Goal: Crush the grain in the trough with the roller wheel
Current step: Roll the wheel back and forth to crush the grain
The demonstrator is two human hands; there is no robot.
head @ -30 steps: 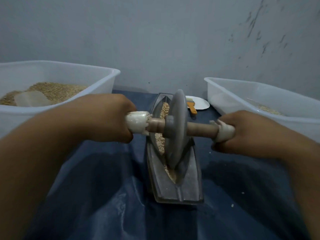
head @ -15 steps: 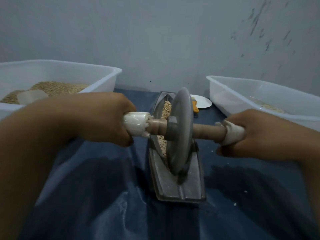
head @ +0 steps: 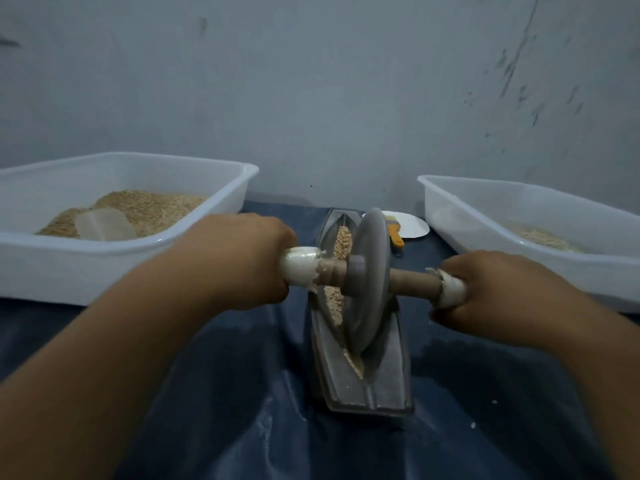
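Note:
A grey boat-shaped metal trough (head: 384,386) lies lengthwise on the dark blue cloth, with pale grain (head: 341,242) in its groove. The grey roller wheel (head: 369,282) stands on edge in the groove near the middle, leaning slightly right, on a wooden axle with white-wrapped ends. My left hand (head: 239,261) grips the left end of the axle. My right hand (head: 495,285) grips the right end. The wheel hides part of the grain.
A white plastic tub (head: 221,188) holding grain and a clear scoop (head: 104,225) stands at the left. A second white tub (head: 485,216) with a little grain stands at the right. A white plate (head: 414,226) with an orange-handled brush (head: 394,237) lies behind the trough, near the grey wall.
The wheel rolled toward me along the groove, then back away toward the trough's middle, so crushed grain shows again at the near end. Both hands kept their grip on the axle.

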